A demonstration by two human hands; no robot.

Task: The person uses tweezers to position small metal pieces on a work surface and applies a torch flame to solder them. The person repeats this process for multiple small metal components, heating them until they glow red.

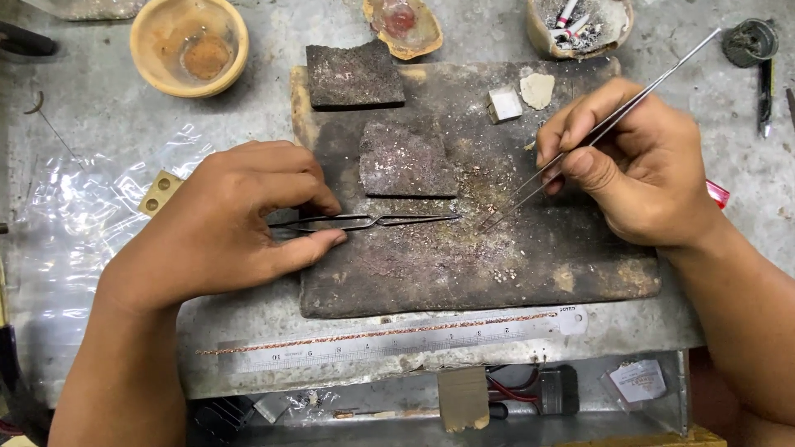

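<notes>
Dark cross-lock tweezers [364, 221], slim blackened metal, lying flat on a charred soldering board [513, 265], tips pointing right toward scattered pale grit. Left hand [228, 223] pinching the tweezers' handle end between thumb and curled fingers. Right hand [633, 170] pinching long bright steel tweezers [596, 132], slanted, tips down on the board near the dark pair's tips. Two rough, crusted charcoal blocks [406, 161] on the board's upper part, beside a small whitish cube [504, 104]. Below the board, a steel ruler [397, 343] carrying a thin twisted copper-coloured chain [373, 335]. On the grey, gritty counter [99, 108]: a round ochre bowl [190, 45], crinkled clear plastic [74, 223].
</notes>
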